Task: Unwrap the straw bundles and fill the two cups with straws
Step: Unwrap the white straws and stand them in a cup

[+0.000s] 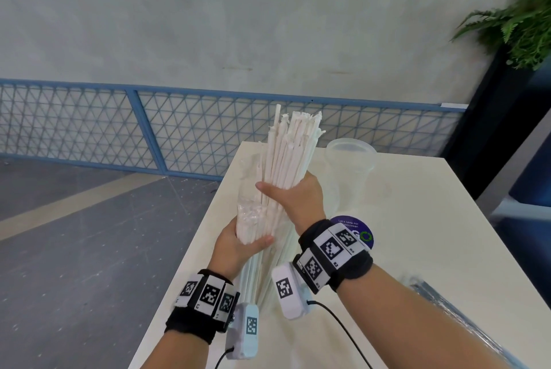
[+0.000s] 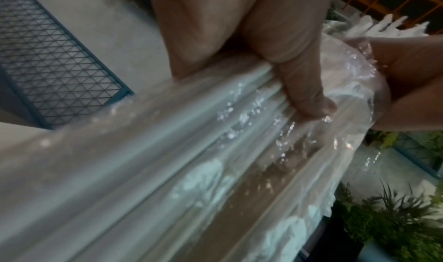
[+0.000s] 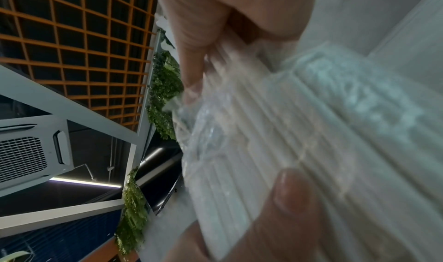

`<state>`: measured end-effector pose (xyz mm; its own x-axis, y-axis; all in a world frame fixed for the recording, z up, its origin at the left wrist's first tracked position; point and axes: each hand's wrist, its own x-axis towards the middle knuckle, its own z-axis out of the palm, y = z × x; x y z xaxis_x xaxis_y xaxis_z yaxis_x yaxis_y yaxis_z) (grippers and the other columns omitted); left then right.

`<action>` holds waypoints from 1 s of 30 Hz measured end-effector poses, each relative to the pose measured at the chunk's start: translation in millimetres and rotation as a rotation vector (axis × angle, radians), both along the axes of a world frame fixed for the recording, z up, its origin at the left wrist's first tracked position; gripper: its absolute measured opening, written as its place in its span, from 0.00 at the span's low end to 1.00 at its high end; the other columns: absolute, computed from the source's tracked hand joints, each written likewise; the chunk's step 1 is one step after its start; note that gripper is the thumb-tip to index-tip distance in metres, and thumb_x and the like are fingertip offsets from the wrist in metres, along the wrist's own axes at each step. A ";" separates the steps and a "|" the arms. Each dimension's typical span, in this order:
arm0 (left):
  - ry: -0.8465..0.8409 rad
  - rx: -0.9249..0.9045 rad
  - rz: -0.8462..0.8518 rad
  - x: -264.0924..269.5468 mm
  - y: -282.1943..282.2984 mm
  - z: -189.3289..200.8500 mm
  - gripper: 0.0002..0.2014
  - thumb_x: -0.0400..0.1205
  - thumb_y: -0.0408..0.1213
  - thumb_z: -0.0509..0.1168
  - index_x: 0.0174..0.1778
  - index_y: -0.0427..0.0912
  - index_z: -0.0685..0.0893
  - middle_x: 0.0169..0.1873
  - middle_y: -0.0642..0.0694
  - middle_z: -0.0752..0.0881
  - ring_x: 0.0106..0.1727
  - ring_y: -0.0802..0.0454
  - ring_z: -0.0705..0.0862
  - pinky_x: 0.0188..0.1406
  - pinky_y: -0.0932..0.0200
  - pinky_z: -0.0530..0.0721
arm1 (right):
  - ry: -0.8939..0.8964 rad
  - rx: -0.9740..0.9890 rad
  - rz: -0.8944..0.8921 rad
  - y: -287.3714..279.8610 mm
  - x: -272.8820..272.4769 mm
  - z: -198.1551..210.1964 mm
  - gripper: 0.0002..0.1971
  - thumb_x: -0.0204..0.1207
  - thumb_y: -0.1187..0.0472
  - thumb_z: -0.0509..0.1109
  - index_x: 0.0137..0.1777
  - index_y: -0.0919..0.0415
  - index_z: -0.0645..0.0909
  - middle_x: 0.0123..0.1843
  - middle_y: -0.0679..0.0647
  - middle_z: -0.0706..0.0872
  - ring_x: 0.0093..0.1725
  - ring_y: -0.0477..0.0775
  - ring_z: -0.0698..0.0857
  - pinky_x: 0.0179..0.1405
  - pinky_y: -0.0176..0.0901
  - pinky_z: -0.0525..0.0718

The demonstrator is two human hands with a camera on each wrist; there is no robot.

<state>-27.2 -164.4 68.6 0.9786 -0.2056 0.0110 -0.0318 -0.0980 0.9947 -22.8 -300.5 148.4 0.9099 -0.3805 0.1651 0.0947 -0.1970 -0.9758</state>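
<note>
Both hands raised, left hand (image 1: 238, 245) and right hand (image 1: 293, 194) grips wrapped around straw bundle (image 1: 283, 154).

The lower end of the bundle of white paper-wrapped straws (image 1: 280, 166) is hidden behind the wrists in the head view. The right hand (image 1: 298, 198) covers part of the clear plastic cup (image 1: 351, 160) on the far side. The round purple sticker (image 1: 356, 228) carries print too small to read. Both wrist views are blurred; the crinkled clear plastic wrap (image 2: 299, 133) shows no crisp edge.
</note>
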 end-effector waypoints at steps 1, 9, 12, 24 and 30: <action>-0.009 0.011 -0.003 -0.6 -1.5 0.7 0.22 0.66 0.37 0.78 0.54 0.52 0.80 0.51 0.52 0.89 0.54 0.57 0.86 0.55 0.59 0.82 | 0.006 -0.015 -0.014 0.5 1.3 -1.0 0.24 0.60 0.57 0.83 0.55 0.64 0.84 0.48 0.57 0.90 0.49 0.54 0.88 0.49 0.47 0.88; 0.028 -0.013 0.008 2.8 3.1 -0.7 0.18 0.66 0.32 0.78 0.49 0.50 0.82 0.47 0.49 0.90 0.52 0.51 0.88 0.55 0.53 0.85 | -0.023 0.283 0.019 -2.1 5.6 8.7 0.13 0.69 0.66 0.76 0.53 0.62 0.83 0.44 0.53 0.88 0.47 0.52 0.87 0.44 0.36 0.85; 0.043 -0.020 0.020 5.2 3.9 -2.6 0.18 0.66 0.31 0.78 0.48 0.49 0.82 0.47 0.46 0.90 0.52 0.48 0.88 0.56 0.50 0.84 | -0.056 0.322 0.041 -3.1 8.3 16.7 0.11 0.70 0.68 0.74 0.52 0.63 0.83 0.42 0.51 0.87 0.46 0.51 0.87 0.46 0.38 0.85; 0.078 -0.001 0.022 8.8 3.5 -5.1 0.18 0.66 0.30 0.78 0.46 0.50 0.82 0.43 0.51 0.89 0.49 0.54 0.88 0.52 0.57 0.84 | -0.035 0.280 -0.016 -2.2 12.4 15.8 0.11 0.66 0.64 0.77 0.47 0.67 0.85 0.45 0.56 0.90 0.46 0.53 0.88 0.43 0.43 0.86; 0.074 0.014 0.018 12.1 3.5 -5.8 0.19 0.65 0.33 0.79 0.46 0.52 0.82 0.45 0.52 0.89 0.51 0.54 0.87 0.55 0.55 0.82 | -0.101 0.399 -0.075 -14.1 20.0 39.1 0.03 0.68 0.69 0.73 0.38 0.63 0.81 0.35 0.54 0.83 0.38 0.55 0.83 0.38 0.43 0.81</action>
